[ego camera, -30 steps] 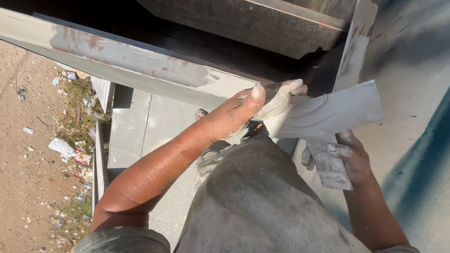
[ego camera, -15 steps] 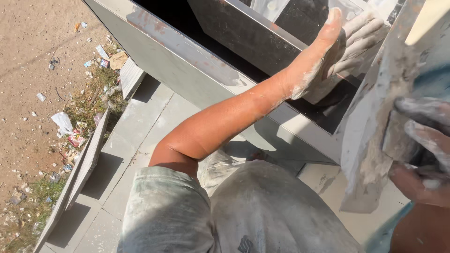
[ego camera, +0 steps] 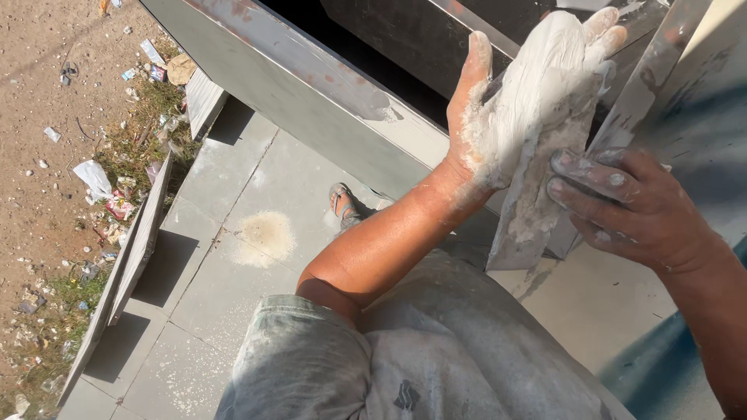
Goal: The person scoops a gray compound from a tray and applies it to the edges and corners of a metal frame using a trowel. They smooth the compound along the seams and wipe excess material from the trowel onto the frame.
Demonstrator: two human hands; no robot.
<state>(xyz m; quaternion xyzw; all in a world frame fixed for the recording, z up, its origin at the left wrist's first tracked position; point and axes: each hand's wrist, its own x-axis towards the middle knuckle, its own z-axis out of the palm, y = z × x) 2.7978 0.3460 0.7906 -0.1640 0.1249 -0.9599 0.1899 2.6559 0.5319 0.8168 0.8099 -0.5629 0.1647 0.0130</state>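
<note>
White putty is caked over the left hand (ego camera: 537, 93), which is held flat with fingers spread, palm pressed to the blade of a trowel (ego camera: 537, 194). The right hand (ego camera: 630, 206) is curled shut around the trowel's right edge, fingertips on its face. Putty is best drawn off in one firm, even stroke, with the blade kept tilted so nothing drops. Both hands are raised just in front of the grey metal frame (ego camera: 311, 85), near the wall (ego camera: 700, 101) on the right. Below, a sandalled foot (ego camera: 342, 204) is set on the tiled floor (ego camera: 226, 233), whose left edge is bordered by littered dirt (ego camera: 47, 117).
</note>
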